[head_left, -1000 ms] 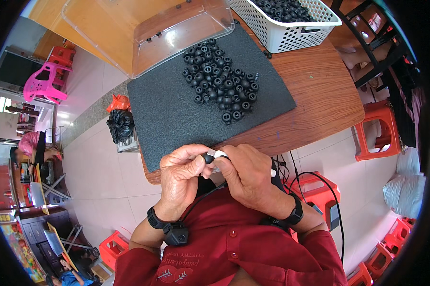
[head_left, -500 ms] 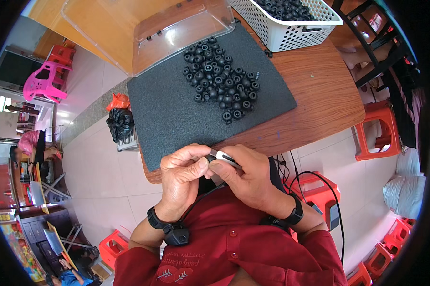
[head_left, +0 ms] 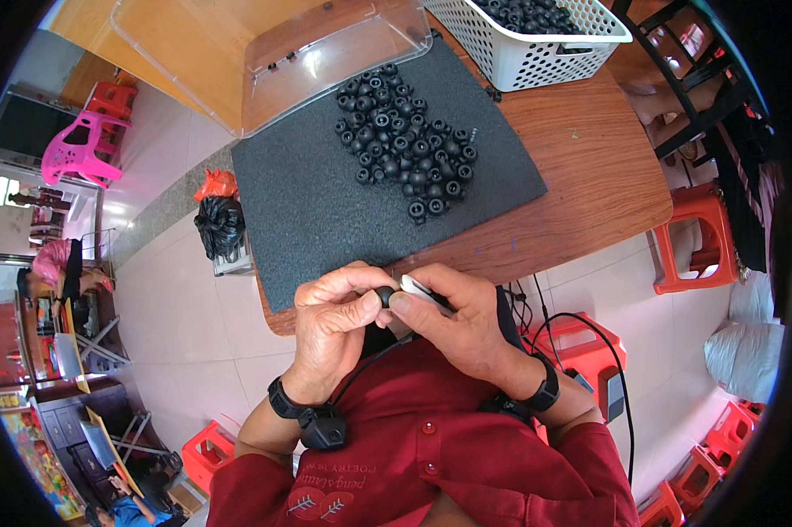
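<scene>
My left hand [head_left: 333, 321] and my right hand [head_left: 462, 325] meet close to my chest, just below the table's near edge. Between the left thumb and fingers sits a small black rubber piece [head_left: 385, 295]. My right hand pinches a small white part [head_left: 416, 287] with a dark end, pressed against that black piece. On the dark grey foam mat [head_left: 326, 189] lies a heap of several black rubber pieces [head_left: 406, 147], apart from both hands.
A white perforated basket [head_left: 536, 39] full of black pieces stands at the table's far right. A clear plastic tray [head_left: 317, 44] lies behind the mat. Bare wooden table [head_left: 589, 167] shows on the right. Red stools [head_left: 699, 237] stand around; a black bag [head_left: 219, 224] sits on the floor at left.
The hands stay together at the table edge. The white part has turned in my right fingers and now presses closer against the black piece in my left.
</scene>
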`<state>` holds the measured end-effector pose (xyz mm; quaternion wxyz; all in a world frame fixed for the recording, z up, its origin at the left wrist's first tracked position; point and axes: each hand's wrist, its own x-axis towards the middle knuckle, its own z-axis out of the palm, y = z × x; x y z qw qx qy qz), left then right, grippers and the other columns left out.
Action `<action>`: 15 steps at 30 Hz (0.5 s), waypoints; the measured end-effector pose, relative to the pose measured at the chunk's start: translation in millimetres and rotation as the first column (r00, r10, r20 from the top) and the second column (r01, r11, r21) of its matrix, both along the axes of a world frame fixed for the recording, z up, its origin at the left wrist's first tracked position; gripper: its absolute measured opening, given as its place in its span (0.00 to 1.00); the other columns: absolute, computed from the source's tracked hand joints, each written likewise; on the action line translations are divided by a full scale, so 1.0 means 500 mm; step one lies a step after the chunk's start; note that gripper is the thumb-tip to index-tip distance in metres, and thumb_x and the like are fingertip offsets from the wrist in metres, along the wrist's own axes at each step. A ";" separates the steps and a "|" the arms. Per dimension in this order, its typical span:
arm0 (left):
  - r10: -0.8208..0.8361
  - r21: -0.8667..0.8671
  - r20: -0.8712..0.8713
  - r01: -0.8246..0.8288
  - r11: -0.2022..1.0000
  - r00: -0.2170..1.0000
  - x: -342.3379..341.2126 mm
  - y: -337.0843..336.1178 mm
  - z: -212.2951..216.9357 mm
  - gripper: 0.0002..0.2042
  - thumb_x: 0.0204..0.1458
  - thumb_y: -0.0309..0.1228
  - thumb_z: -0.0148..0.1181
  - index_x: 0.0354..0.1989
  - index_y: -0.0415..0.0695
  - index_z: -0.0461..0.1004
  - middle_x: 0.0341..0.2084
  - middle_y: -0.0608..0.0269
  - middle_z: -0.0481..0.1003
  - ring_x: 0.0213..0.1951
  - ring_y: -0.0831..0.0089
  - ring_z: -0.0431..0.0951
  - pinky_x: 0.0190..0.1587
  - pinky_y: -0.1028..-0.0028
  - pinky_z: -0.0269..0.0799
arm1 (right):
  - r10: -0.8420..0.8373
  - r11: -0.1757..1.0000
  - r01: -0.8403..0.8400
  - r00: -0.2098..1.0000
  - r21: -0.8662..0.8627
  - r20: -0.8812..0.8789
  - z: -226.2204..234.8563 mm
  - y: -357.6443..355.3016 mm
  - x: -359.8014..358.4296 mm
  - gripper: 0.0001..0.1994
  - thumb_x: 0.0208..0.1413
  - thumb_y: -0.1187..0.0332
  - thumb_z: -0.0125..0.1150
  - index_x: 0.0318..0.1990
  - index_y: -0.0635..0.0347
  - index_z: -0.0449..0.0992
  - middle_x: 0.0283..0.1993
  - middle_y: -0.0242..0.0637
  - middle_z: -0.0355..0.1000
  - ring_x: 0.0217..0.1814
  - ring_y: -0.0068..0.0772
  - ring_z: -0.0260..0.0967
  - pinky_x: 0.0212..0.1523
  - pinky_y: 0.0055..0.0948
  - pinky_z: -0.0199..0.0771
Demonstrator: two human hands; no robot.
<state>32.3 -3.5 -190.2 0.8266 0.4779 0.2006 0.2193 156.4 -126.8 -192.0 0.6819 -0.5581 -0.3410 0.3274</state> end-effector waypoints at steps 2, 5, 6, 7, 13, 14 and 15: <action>0.008 -0.061 -0.011 -0.009 0.998 1.000 -0.002 0.000 -0.001 0.12 0.51 0.28 0.67 0.41 0.32 0.79 0.32 0.58 0.77 0.29 0.74 0.74 0.35 0.76 0.71 | -0.012 1.000 0.012 0.999 -0.016 0.048 -0.003 -0.001 0.002 0.05 0.56 0.71 0.63 0.34 0.64 0.78 0.25 0.31 0.71 0.25 0.16 0.63 0.24 0.23 0.62; 0.032 -0.122 -0.037 -0.036 0.992 0.999 -0.003 -0.001 0.001 0.12 0.51 0.28 0.67 0.41 0.33 0.79 0.34 0.57 0.78 0.29 0.75 0.76 0.34 0.77 0.73 | -0.025 0.999 0.027 0.997 -0.032 0.075 -0.012 0.000 -0.001 0.05 0.56 0.72 0.63 0.34 0.64 0.77 0.26 0.32 0.71 0.24 0.17 0.63 0.24 0.23 0.62; 0.033 -0.120 -0.037 -0.038 0.992 0.999 -0.003 0.000 0.001 0.12 0.51 0.28 0.67 0.41 0.33 0.79 0.34 0.57 0.78 0.29 0.75 0.76 0.34 0.78 0.74 | -0.028 0.999 0.031 0.997 -0.036 0.076 -0.014 0.000 -0.002 0.05 0.56 0.72 0.62 0.34 0.64 0.77 0.26 0.33 0.72 0.24 0.17 0.63 0.24 0.23 0.62; 0.036 -0.116 -0.037 -0.040 0.992 0.999 -0.003 0.001 0.001 0.12 0.51 0.28 0.67 0.41 0.33 0.79 0.35 0.56 0.79 0.29 0.75 0.77 0.34 0.78 0.75 | -0.026 0.999 0.029 0.997 -0.034 0.070 -0.013 0.001 -0.002 0.05 0.56 0.72 0.62 0.35 0.64 0.77 0.26 0.33 0.71 0.24 0.17 0.63 0.24 0.23 0.62; 0.024 -0.069 -0.024 -0.026 0.997 0.999 -0.002 0.010 0.003 0.12 0.51 0.27 0.68 0.42 0.33 0.79 0.33 0.57 0.79 0.29 0.74 0.77 0.34 0.78 0.75 | 0.005 0.999 -0.002 0.996 -0.034 0.088 -0.001 0.001 0.002 0.07 0.59 0.68 0.62 0.35 0.63 0.78 0.27 0.33 0.72 0.25 0.20 0.65 0.25 0.25 0.64; 0.029 -0.078 -0.027 -0.031 0.996 0.999 -0.004 0.010 0.003 0.12 0.51 0.27 0.67 0.42 0.33 0.79 0.33 0.56 0.79 0.29 0.74 0.77 0.34 0.78 0.74 | 0.017 1.000 -0.016 0.994 -0.014 0.107 -0.003 0.001 0.003 0.08 0.60 0.67 0.61 0.35 0.63 0.78 0.27 0.34 0.73 0.26 0.22 0.67 0.26 0.26 0.65; 0.034 -0.088 -0.031 -0.036 0.995 0.999 -0.006 0.009 0.002 0.12 0.52 0.27 0.67 0.42 0.33 0.79 0.33 0.56 0.79 0.29 0.74 0.77 0.34 0.78 0.74 | 0.029 1.000 -0.030 0.992 0.006 0.127 -0.004 0.001 0.004 0.08 0.61 0.67 0.61 0.35 0.63 0.78 0.28 0.35 0.73 0.26 0.24 0.68 0.27 0.27 0.67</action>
